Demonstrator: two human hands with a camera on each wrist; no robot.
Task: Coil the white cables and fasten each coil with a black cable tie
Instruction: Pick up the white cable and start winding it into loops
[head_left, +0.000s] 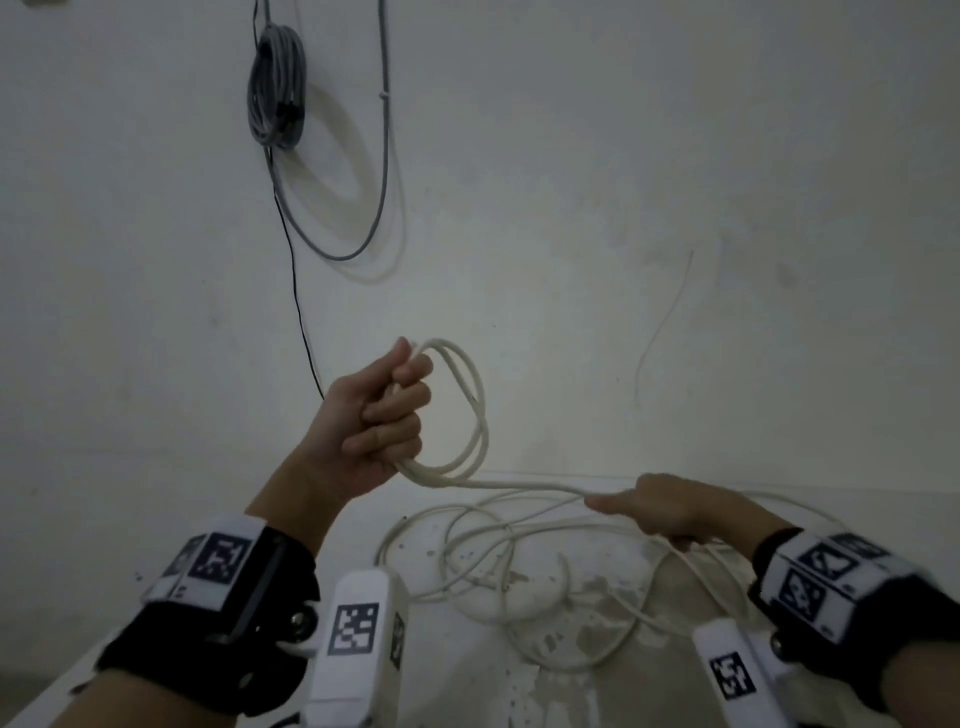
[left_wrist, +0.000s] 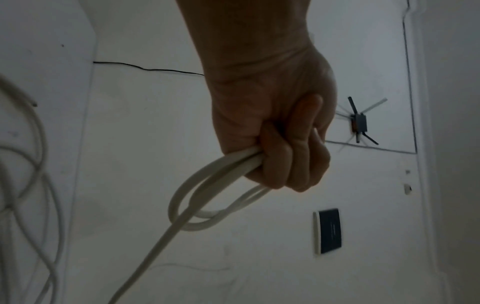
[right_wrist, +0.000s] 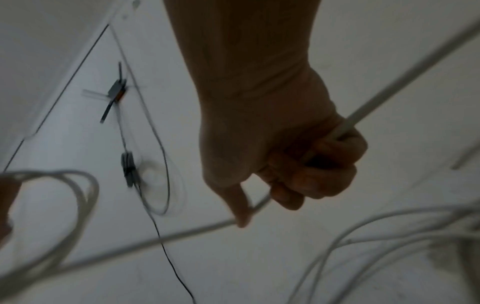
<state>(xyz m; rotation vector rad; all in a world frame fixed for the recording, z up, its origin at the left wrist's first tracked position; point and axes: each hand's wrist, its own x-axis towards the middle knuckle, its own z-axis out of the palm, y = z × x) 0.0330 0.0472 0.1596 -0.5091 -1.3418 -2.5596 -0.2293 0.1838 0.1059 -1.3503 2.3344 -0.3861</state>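
My left hand (head_left: 387, 415) is raised in front of the wall and grips a small coil of white cable (head_left: 475, 410) of two or three loops; in the left wrist view the fist (left_wrist: 283, 156) closes round the same loops (left_wrist: 197, 205). From the coil one strand (head_left: 519, 484) runs right to my right hand (head_left: 660, 506), which holds it low with curled fingers. In the right wrist view that hand (right_wrist: 293, 174) has the strand (right_wrist: 182, 234) passing through it. The loose remainder of the cable (head_left: 519, 566) lies tangled on the floor below. No black cable tie shows.
A grey cable bundle (head_left: 275, 88) hangs on the white wall at upper left, with a grey loop (head_left: 384, 156) and a thin black wire (head_left: 301, 312) trailing down. A thin white wire (head_left: 665, 322) runs down the wall at right. The floor is stained and speckled.
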